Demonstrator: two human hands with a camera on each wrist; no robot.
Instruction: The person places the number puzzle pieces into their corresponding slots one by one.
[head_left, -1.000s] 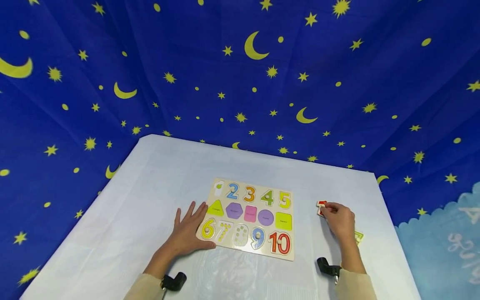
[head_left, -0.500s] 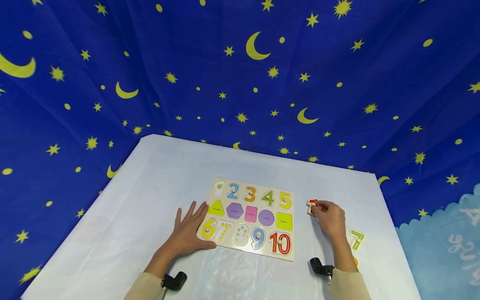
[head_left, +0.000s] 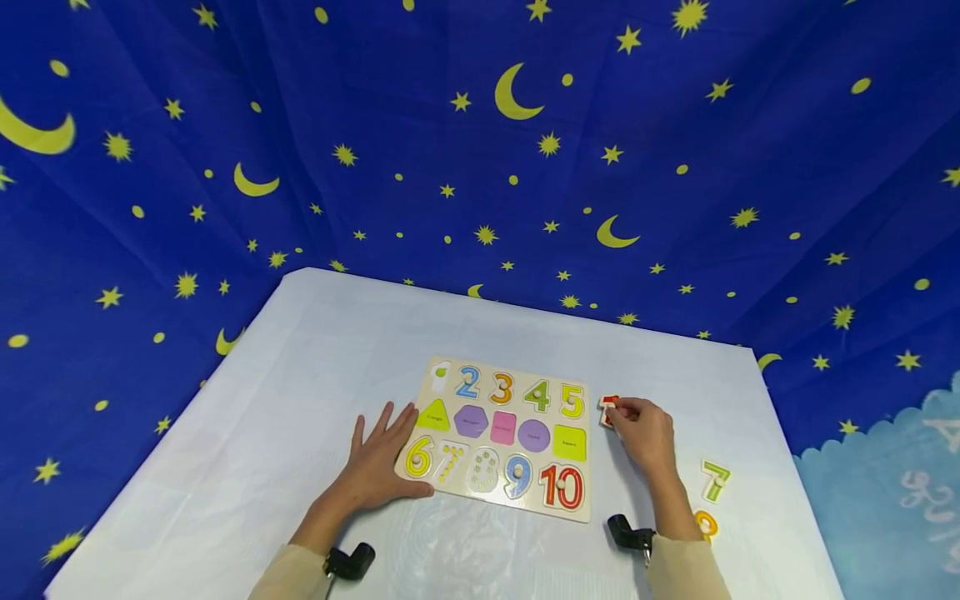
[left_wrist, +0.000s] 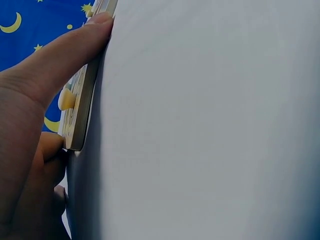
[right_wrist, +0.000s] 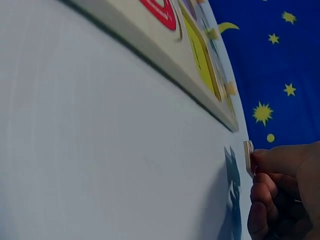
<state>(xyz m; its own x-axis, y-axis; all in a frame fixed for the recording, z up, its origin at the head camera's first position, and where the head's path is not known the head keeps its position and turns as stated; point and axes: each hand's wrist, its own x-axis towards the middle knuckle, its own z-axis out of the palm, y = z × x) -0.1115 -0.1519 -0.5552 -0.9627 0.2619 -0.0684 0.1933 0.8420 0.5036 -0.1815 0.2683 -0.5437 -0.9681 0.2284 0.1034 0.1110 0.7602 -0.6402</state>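
The 7 (head_left: 716,481) lay on the surface (head_left: 322,350) near an orange piece (head_left: 707,522), which the right sleeve (head_left: 686,571) partly hid. The left hand (head_left: 375,468), fingers spread, touched the left edge of the board (head_left: 555,392); the right hand (head_left: 648,433) pinched the red piece (head_left: 606,412) near the board's right edge. Seven numbers (head_left: 470,382) sat inset, two pieces lay loose

Blue moon-and-star backdrop (head_left: 420,108), white-covered table (head_left: 322,350), pale-blue lettered panel (head_left: 881,500)

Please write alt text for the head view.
A person's right hand holds a red number piece right of a wooden number puzzle, which the left hand touches. A green 7 and a partly hidden orange piece lie farther right.
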